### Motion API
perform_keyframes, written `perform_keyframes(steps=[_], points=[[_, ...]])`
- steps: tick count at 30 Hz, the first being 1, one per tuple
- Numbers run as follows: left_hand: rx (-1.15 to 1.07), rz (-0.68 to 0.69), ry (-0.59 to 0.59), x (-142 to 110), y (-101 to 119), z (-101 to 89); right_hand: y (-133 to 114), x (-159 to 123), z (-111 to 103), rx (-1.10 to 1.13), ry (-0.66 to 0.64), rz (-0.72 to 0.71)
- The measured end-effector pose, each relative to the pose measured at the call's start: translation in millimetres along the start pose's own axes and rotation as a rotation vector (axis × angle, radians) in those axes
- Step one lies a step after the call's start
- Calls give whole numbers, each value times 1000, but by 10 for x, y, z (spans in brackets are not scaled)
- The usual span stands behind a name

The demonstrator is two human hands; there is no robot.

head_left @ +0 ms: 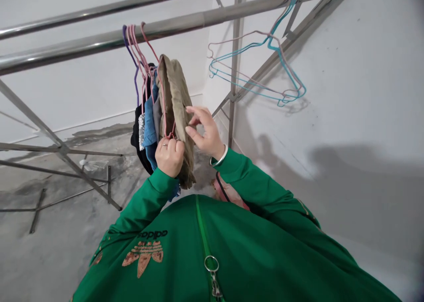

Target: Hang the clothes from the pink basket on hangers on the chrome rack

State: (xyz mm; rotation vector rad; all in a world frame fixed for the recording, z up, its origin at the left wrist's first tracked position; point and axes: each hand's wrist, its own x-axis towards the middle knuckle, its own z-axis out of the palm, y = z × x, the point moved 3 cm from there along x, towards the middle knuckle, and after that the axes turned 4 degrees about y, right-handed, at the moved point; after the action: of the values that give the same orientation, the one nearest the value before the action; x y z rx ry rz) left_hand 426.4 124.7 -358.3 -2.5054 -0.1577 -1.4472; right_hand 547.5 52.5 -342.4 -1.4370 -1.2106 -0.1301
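Note:
A khaki garment (pixel 175 98) hangs on a pink hanger (pixel 162 94) from the steel rail (pixel 99 41). My left hand (pixel 169 156) is closed in a fist around the bottom of that pink hanger and the khaki cloth. My right hand (pixel 204 131) is beside it, fingers pinched on the edge of the khaki garment. Behind it hang blue (pixel 149 125), grey and black (pixel 139 143) clothes on pink and purple hangers (pixel 135 59). Both my arms are in green sleeves.
Two bare hangers, one teal (pixel 285 63) and one pink, hang farther right on the rail. A second rail (pixel 99 10) runs behind. Rack legs and braces (pixel 66 160) cross the stained concrete floor on the left. A white wall (pixel 347 116) stands close on the right.

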Motion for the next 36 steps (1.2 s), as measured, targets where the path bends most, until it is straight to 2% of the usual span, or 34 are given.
perform_keyframes(steps=[1,3,6,9,13,16,19,23,27,29,32,34,36], points=[[4,14,-1,7,6,8,-110,118,-6,-96,-32,-37],[29,35,2,16,14,21,-266,348,59,-264,-179,-35],[126,75,28,9,14,24,-317,600,249,-404,-313,88],[186,83,-26,-9,-5,35,-239,712,442,-343,-280,192],[124,-66,-285,-8,-16,78,-125,712,576,-183,-195,275],[24,-156,-392,-19,25,88,-103,683,581,-114,-145,300],[-26,-196,-427,-118,44,95,-120,664,529,22,-80,364],[9,-214,-479,-326,-4,121,-212,678,376,318,-42,493],[12,-241,-641,-392,-49,209,-320,716,133,509,-12,563],[-36,-297,-765,-388,-74,324,-358,730,15,569,12,583],[-133,-432,-936,-388,-143,617,-418,758,-129,694,37,597],[-160,-519,-981,-374,-221,851,-459,786,-213,795,22,621],[-148,-576,-972,-335,-319,1062,-489,817,-304,895,-15,668]])
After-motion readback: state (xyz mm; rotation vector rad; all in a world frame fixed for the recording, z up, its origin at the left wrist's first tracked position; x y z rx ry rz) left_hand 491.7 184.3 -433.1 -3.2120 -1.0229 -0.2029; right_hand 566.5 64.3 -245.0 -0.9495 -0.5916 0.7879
